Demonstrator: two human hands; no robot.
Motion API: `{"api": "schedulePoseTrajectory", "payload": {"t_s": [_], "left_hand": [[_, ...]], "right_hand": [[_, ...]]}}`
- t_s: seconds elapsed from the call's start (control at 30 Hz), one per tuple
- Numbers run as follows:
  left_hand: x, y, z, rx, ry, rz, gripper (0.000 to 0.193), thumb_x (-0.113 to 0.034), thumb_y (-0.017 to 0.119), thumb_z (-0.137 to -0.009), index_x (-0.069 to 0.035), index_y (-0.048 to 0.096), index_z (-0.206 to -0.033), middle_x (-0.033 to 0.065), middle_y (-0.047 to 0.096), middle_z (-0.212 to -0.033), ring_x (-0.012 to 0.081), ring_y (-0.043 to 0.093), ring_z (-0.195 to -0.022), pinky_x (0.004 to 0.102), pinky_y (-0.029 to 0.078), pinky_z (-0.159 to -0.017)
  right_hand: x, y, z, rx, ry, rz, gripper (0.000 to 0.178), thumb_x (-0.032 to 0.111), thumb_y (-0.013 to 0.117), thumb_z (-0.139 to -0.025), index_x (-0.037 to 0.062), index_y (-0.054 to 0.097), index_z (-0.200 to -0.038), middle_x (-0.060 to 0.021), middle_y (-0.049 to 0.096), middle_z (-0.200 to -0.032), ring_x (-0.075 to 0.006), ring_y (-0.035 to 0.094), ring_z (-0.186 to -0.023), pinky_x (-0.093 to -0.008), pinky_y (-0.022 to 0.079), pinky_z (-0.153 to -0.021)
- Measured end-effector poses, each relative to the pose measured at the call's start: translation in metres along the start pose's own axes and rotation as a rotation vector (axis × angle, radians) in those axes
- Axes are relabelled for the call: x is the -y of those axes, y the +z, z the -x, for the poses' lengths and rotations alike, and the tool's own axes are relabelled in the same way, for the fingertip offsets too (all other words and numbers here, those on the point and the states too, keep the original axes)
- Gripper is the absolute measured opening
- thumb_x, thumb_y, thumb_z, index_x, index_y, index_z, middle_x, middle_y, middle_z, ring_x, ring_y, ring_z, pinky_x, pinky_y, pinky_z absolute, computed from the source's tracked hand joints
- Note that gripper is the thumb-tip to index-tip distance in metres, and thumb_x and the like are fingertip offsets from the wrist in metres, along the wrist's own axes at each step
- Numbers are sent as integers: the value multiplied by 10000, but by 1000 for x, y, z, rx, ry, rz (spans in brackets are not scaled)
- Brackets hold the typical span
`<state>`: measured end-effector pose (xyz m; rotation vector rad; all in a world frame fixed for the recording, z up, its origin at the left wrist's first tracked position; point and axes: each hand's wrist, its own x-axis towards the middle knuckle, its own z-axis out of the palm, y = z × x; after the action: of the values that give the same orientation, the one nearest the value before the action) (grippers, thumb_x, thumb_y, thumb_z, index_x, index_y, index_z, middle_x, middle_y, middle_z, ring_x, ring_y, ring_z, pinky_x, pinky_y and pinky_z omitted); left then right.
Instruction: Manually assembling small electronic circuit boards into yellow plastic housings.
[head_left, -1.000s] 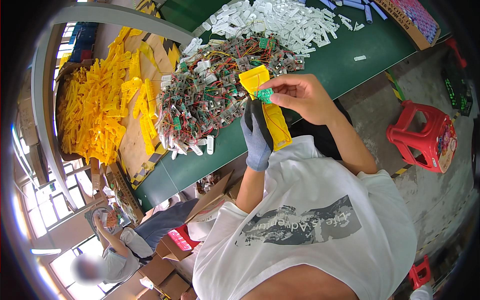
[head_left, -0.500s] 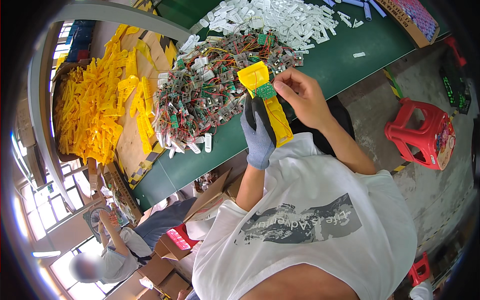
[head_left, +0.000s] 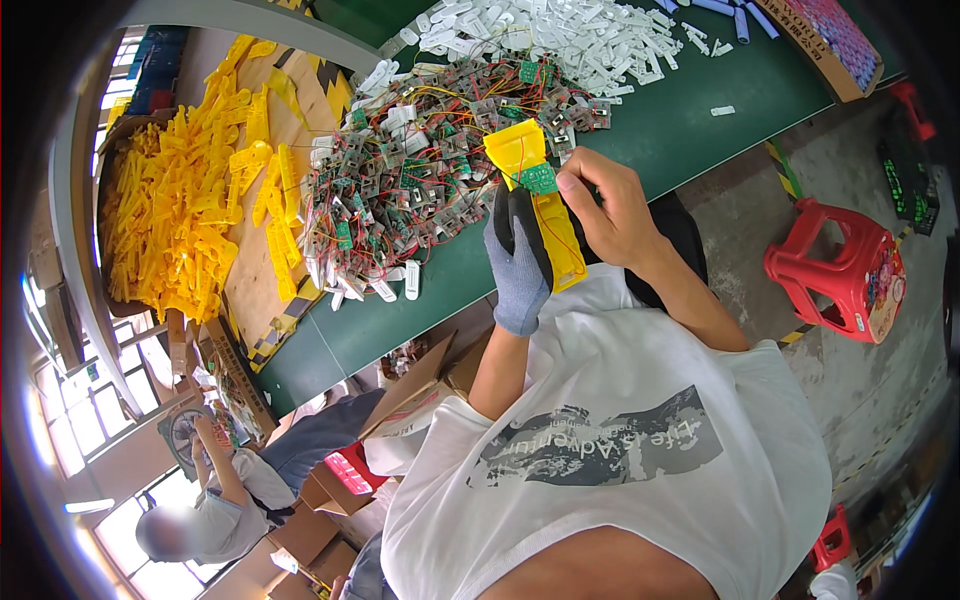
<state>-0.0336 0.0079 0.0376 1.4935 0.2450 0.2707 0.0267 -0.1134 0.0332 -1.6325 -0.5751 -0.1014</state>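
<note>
My left hand [head_left: 518, 262], in a grey and black glove, is closed round a long yellow plastic housing [head_left: 560, 245] and holds it tilted in front of my chest. A small green circuit board [head_left: 537, 179] with thin red wires lies across the housing's neck, below its wider far end. My bare right hand [head_left: 608, 205] pinches the board's right end between thumb and forefinger. Just beyond the housing spreads a heap of wired circuit boards [head_left: 405, 190] with red and yellow wires.
Yellow plastic housings [head_left: 175, 215] fill a carton at the left. White plastic pieces [head_left: 550, 40] are heaped at the back of the green table [head_left: 690, 135]. A box [head_left: 825, 45] stands at the far right corner. A red stool [head_left: 835, 270] is on the floor, and a person [head_left: 225, 490] sits at the lower left.
My right fingers have come down slightly onto the board's right end, and the board sits a little more level on the housing. My left hand keeps its grip.
</note>
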Motion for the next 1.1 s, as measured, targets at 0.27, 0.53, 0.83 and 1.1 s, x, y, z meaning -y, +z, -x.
{"api": "schedulePoseTrajectory", "payload": {"t_s": [0.27,0.53,0.83,1.1], "left_hand": [[-4,-1,1,14,-11,84,263,-221,416,-1012,-5,510,-1129,27,570,-821,70,516,-682,253,441,-606],[-5,0,1,-23,-29,116,263,-146,413,-996,19,446,-1198,84,530,-1015,107,501,-886,268,442,-770],[-5,3,3,-25,62,-13,182,-115,387,-989,-2,432,-1126,61,481,-945,92,444,-827,261,420,-720],[-10,2,3,10,17,63,189,-150,392,-996,-27,441,-1131,44,504,-920,84,478,-787,259,431,-682]], "right_hand": [[-6,3,-2,46,80,-41,196,140,536,-926,-11,507,-805,-76,499,-676,-165,454,-540,-301,374,-501],[-4,6,1,-11,49,-104,184,121,550,-920,-22,519,-807,-72,500,-690,-133,443,-572,-288,367,-519],[-1,0,3,56,108,-155,197,139,542,-927,-21,523,-813,-66,484,-699,-137,429,-610,-293,363,-563],[-2,9,9,21,165,-256,211,150,518,-948,-10,507,-810,-42,463,-697,-106,395,-629,-279,351,-570]]}}
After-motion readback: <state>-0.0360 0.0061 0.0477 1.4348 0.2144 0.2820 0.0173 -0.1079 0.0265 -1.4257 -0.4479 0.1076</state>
